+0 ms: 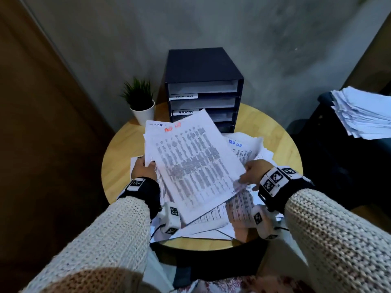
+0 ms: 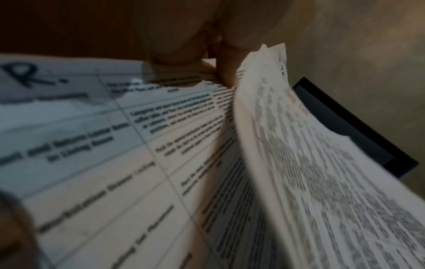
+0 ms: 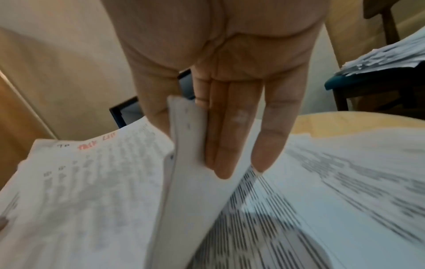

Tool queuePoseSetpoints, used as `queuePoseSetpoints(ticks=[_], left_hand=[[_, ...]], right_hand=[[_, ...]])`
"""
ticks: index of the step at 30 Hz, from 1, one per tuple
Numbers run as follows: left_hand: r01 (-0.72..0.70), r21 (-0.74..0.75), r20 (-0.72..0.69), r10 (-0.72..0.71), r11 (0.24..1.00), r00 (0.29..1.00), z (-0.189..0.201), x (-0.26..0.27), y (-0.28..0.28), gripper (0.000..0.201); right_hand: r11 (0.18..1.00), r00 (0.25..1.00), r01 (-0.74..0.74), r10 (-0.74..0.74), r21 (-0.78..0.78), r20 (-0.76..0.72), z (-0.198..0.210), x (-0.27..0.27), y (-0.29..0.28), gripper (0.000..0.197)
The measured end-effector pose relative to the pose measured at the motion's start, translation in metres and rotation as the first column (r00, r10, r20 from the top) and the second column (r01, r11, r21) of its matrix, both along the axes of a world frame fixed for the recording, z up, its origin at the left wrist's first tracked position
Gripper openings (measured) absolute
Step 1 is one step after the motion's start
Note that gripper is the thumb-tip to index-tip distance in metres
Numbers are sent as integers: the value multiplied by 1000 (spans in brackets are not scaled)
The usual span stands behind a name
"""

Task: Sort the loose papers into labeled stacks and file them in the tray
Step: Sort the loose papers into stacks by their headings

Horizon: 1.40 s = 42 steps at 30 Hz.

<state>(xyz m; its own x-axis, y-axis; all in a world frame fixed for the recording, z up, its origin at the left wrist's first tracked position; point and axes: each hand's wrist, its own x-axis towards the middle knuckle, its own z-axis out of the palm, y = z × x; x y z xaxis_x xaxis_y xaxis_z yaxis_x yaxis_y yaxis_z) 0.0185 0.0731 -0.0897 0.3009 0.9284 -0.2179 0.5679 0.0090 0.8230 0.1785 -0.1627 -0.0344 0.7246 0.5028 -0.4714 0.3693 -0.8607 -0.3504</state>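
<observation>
A stack of printed papers (image 1: 190, 157), with red and blue handwriting at its top, is held tilted above the round wooden table (image 1: 283, 149). My left hand (image 1: 143, 169) grips its left edge, thumb on top. My right hand (image 1: 248, 176) pinches its lower right corner. In the right wrist view the thumb and straight fingers (image 3: 230, 138) of that hand (image 3: 190, 145) clamp several sheet edges (image 3: 184, 163). The left wrist view shows my left hand (image 2: 207, 60) curled at the papers (image 2: 310, 163), above a table sheet (image 2: 92, 145). Behind stands the dark blue file tray (image 1: 203, 81), its shelves carrying white labels (image 1: 186, 112).
Loose printed sheets (image 1: 243, 149) lie spread over the table under and around the held stack, some overhanging the near edge (image 1: 211, 229). A small potted plant (image 1: 141, 104) stands left of the tray. Another pile of papers (image 1: 364, 115) rests on a dark chair at right.
</observation>
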Motion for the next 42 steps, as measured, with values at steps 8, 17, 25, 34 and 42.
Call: queuePoseSetpoints(ticks=[8,17,25,34,42], left_hand=[[-59,30,-35,60,998,998,5,-15,21,30],[-132,118,-31,136,984,990,22,-25,43,32],[-324,177,151,300,929,942,65,-23,54,35],[105,261,382,-202,960,902,91,16,23,35],[357,198,537,-406,913,740,67,15,-36,67]], right_hand=[[840,872,287,-428,460,237,45,18,-3,40],[747,817,102,-439,657,373,95,3,3,19],[832,802,-176,-190,527,567,147,-17,6,38],[733,794,-428,25,529,607,130,-25,54,25],[628,914,-215,-140,748,380,102,-17,77,39]])
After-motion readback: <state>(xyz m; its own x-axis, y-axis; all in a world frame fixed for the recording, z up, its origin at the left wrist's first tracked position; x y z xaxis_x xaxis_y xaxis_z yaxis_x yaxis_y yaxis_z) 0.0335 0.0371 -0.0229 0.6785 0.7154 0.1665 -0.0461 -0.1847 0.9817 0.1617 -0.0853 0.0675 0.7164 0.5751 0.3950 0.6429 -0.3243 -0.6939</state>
